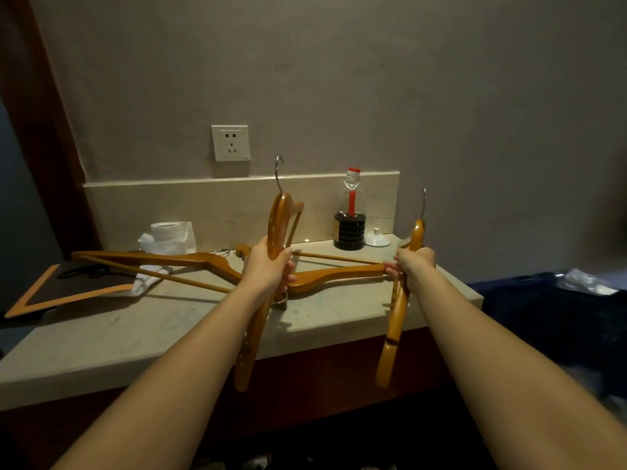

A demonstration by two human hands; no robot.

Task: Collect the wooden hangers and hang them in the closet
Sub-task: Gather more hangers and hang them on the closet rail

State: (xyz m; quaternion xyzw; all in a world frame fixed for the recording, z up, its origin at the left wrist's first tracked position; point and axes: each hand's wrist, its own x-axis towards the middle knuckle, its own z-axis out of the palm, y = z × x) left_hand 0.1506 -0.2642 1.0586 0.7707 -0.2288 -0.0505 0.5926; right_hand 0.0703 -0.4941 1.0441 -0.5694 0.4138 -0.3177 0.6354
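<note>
**Hangers gripped in both hands above stone counter**

Head view, person facing wall.

Writing: red strip on front of clear bottle [352, 195]; any print is too small to read. White wall socket [230, 143] carries a tiny mark at its lower R corner, illegible.

Hands: L hand [268, 268] is curled round mid-body of hanger A [279, 222]. A is wooden, held upright and seen edge-on, w/ metal hook at top. Its lower arm hangs below the wrist, past the front edge of the counter [135, 330]. R hand [414, 266] is wrapped round hanger B [395, 320], also upright w/ hook up. The grip is just below the neck and the long arm points down.

Hangers on counter: hanger C [334, 274] lies flat betw. the two hands. Its R tip meets the R fingertips; whether they pinch it cannot be told. Hanger D [163, 257] lies flat to the L of the L hand, its far end over a dark orange-edged tray [68, 290]. C and D cross behind the L hand.

Other items: white cloth [169, 237] sits behind D. The bottle, red cap on, stands in a black ribbed holder [350, 234] by the backsplash. A small white lid-like piece [376, 239] is just beside it.
</note>
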